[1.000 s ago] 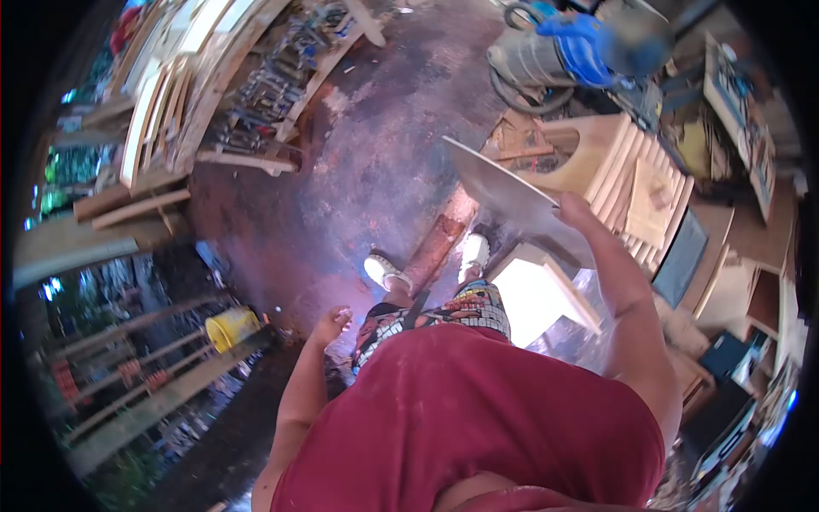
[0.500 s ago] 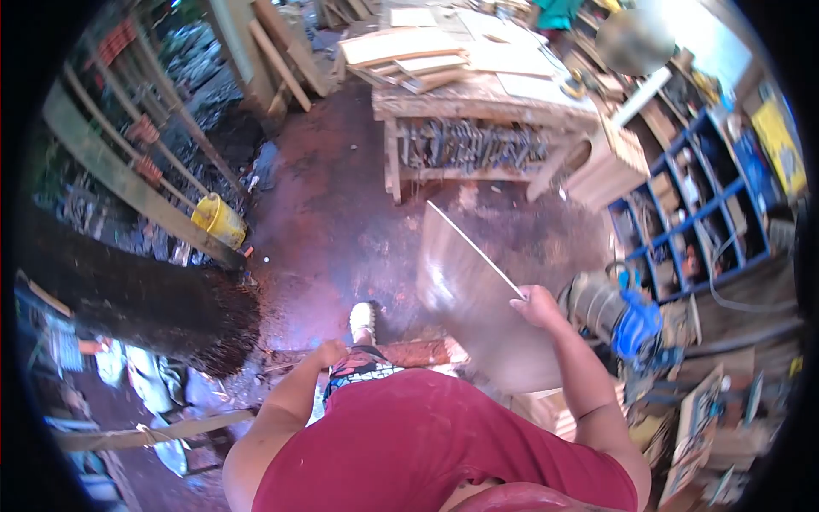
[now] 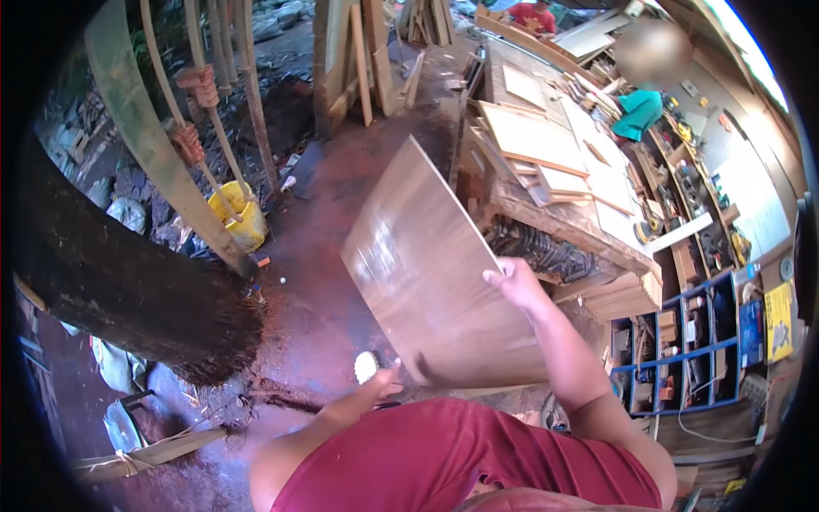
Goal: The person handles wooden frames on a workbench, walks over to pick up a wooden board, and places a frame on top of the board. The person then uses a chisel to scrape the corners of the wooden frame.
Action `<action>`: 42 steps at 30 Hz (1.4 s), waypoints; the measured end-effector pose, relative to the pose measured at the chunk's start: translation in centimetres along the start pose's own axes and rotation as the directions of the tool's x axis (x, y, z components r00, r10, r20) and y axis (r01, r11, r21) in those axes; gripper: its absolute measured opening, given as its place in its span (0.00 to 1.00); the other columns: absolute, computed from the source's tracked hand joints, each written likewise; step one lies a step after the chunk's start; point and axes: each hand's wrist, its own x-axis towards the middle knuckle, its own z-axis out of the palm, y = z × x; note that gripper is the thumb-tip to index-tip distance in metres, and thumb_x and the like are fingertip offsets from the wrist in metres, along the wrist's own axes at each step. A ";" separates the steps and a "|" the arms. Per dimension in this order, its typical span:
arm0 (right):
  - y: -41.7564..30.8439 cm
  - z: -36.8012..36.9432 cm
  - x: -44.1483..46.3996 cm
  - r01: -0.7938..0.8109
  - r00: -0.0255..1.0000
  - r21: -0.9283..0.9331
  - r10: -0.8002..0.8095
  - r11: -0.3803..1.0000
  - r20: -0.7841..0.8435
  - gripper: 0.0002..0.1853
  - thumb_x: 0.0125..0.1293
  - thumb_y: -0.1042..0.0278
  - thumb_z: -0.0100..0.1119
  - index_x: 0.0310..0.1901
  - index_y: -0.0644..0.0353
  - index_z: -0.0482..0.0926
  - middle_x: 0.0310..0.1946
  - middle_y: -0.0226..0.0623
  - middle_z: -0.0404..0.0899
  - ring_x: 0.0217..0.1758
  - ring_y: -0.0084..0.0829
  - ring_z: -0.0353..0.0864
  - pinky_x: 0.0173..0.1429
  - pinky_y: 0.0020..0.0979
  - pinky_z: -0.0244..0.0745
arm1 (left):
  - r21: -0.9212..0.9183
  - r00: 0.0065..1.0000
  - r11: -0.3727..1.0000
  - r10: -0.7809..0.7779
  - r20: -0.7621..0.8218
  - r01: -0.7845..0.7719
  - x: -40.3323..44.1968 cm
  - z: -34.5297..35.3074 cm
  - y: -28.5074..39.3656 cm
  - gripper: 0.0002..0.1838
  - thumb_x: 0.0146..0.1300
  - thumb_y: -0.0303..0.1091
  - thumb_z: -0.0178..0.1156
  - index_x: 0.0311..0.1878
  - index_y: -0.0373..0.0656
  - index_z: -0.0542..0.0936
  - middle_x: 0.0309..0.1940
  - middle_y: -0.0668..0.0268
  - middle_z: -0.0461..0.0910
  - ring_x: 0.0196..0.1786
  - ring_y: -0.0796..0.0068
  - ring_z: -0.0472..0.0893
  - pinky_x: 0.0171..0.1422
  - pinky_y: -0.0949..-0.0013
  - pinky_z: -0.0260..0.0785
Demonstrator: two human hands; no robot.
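My right hand (image 3: 518,283) grips the upper right edge of a large plywood sheet (image 3: 435,290), thumb on the near face. The sheet is thin, brown and tilted, with a glossy reflection near its left side. My left hand (image 3: 386,381) is low, close to the sheet's bottom left edge, apart from it and holding nothing; its fingers look loosely apart. A light-coloured shoe (image 3: 366,367) shows just beyond that hand.
A workbench (image 3: 563,218) stacked with boards (image 3: 533,135) stands ahead right. A thick dark post (image 3: 128,273) and yellow bucket (image 3: 247,224) are left. Blue shelves (image 3: 682,363) stand right. People in red (image 3: 533,17) and green (image 3: 638,113) are behind the bench.
The sheet has been raised and swung to show more of its face, still in my right hand. My left hand has shifted right and down, its fingers loosening. The view has turned.
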 end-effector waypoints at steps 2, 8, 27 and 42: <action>-2.8 1.1 4.1 0.039 0.999 0.096 -0.040 0.995 0.012 0.10 0.68 0.69 0.62 0.45 0.65 0.84 0.34 0.30 0.85 0.36 0.20 0.77 0.44 0.28 0.72 | -0.402 0.958 0.871 -0.235 0.164 0.283 4.1 -0.3 -1.2 0.60 0.61 0.78 0.43 0.76 0.30 0.46 0.73 0.35 0.55 0.71 0.42 0.65 0.73 0.50 0.62; -9.6 2.8 11.6 0.146 0.988 0.240 -0.153 0.960 0.011 0.10 0.69 0.73 0.60 0.47 0.69 0.83 0.40 0.35 0.86 0.42 0.22 0.80 0.51 0.28 0.74 | -0.816 0.942 0.574 0.231 0.243 0.070 -1.3 0.6 10.1 0.67 0.53 0.82 0.47 0.75 0.27 0.45 0.75 0.36 0.48 0.74 0.44 0.60 0.74 0.49 0.60; -14.7 -8.4 39.7 0.410 0.867 0.461 -0.178 0.787 -0.466 0.13 0.72 0.64 0.57 0.45 0.67 0.82 0.38 0.30 0.83 0.41 0.19 0.77 0.47 0.25 0.72 | -0.606 0.810 0.576 0.547 -0.213 -0.549 -1.9 -12.4 58.4 0.52 0.65 0.65 0.55 0.78 0.39 0.45 0.79 0.56 0.44 0.82 0.58 0.42 0.80 0.40 0.31; -19.8 -14.2 53.5 0.671 0.635 0.377 -0.232 0.638 -0.737 0.18 0.72 0.69 0.55 0.58 0.70 0.75 0.43 0.34 0.83 0.42 0.19 0.78 0.48 0.24 0.72 | -0.815 0.704 0.543 0.659 0.264 -0.203 9.8 -6.7 89.2 0.41 0.67 0.64 0.54 0.73 0.44 0.63 0.73 0.59 0.64 0.74 0.54 0.61 0.78 0.47 0.52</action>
